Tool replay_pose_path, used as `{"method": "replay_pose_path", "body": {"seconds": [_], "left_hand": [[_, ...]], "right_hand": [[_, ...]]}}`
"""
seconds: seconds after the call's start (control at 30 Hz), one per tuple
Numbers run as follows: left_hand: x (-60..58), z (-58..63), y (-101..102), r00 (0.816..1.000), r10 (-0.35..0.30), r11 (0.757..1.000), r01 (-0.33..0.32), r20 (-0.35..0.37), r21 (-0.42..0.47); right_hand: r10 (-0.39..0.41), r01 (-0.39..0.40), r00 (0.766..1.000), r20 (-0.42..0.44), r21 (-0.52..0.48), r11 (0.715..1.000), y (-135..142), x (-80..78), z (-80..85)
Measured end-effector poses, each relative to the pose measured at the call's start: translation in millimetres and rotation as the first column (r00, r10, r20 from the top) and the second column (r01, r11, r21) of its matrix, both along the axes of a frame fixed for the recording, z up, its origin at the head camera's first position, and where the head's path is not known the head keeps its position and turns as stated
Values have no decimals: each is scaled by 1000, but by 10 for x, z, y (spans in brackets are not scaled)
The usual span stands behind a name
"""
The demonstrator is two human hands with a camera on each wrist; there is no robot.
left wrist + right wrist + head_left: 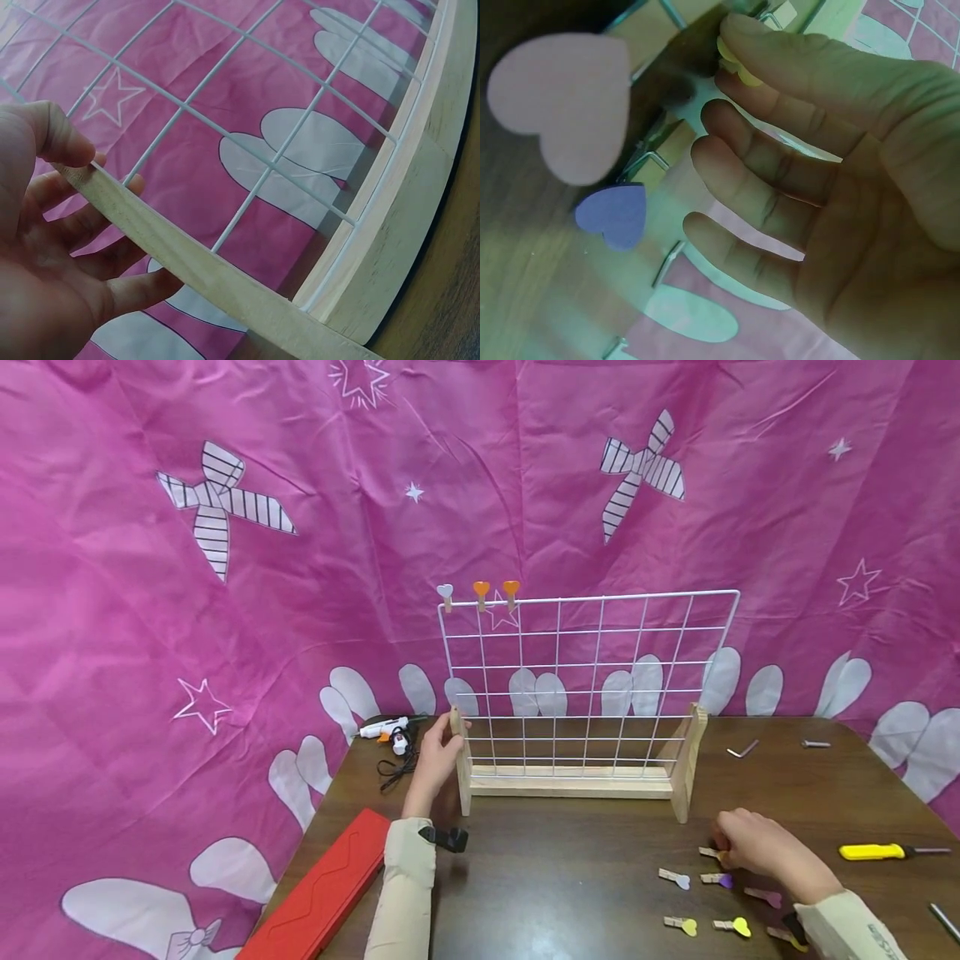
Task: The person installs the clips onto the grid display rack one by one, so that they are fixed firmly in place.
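Here's the clothespin (708,852) at the right hand (768,850), low over the table, its wooden end poking out to the left! Thumb and forefinger are pinched on its yellowish heart, which sits right between the tips; the other three fingers fan loosely apart, holding nothing. Whether it's clear of the tabletop, I can't tell. Gripping by the heart probably leaves the wooden jaws unblocked.

Just beside it lie a white clip (676,878), a purple clip (717,880) and a pink clip (763,897), with yellow clips nearer the person, likely spread out so each one is easy to pick up.

Across to the left hand (437,758): thumb and fingers are clamped around the top of the rack's left wooden upright (461,777), presumably to keep the whole frame steady. That upright and its partner support the white wire grid (592,692), and along its top rail, at the left end, stand one white heart (446,591) and two orange ones.

Farther out, a yellow screwdriver (873,852) lies right, a red box (322,893) left, both well apart from the fingers.
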State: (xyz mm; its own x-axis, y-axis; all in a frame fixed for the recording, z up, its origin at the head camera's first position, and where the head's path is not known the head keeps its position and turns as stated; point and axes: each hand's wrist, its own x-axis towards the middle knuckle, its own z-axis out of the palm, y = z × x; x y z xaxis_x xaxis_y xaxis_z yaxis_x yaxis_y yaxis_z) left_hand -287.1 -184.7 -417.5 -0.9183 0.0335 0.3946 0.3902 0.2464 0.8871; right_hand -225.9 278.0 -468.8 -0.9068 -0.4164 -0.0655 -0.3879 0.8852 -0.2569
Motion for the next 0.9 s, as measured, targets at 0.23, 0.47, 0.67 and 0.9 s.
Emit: {"method": "replay_pose_path", "body": {"seconds": [0.23, 0.47, 0.67, 0.9], "left_hand": [[-6, -9, -20, 1000, -3, 1000, 3, -5, 4], [-5, -21, -11, 1000, -10, 1000, 10, 3, 4], [-89, -107, -24, 999, 13, 1000, -14, 31, 20], [-10, -7, 2, 1000, 0, 1000, -1, 25, 12]], "right_hand": [[36, -36, 999, -17, -34, 999, -9, -31, 62], [135, -170, 974, -181, -195, 966, -124, -81, 308], [242, -347, 906, -348, -283, 894, -395, -91, 627], [301, -433, 812, -500, -171, 885, -778, -41, 1254]]}}
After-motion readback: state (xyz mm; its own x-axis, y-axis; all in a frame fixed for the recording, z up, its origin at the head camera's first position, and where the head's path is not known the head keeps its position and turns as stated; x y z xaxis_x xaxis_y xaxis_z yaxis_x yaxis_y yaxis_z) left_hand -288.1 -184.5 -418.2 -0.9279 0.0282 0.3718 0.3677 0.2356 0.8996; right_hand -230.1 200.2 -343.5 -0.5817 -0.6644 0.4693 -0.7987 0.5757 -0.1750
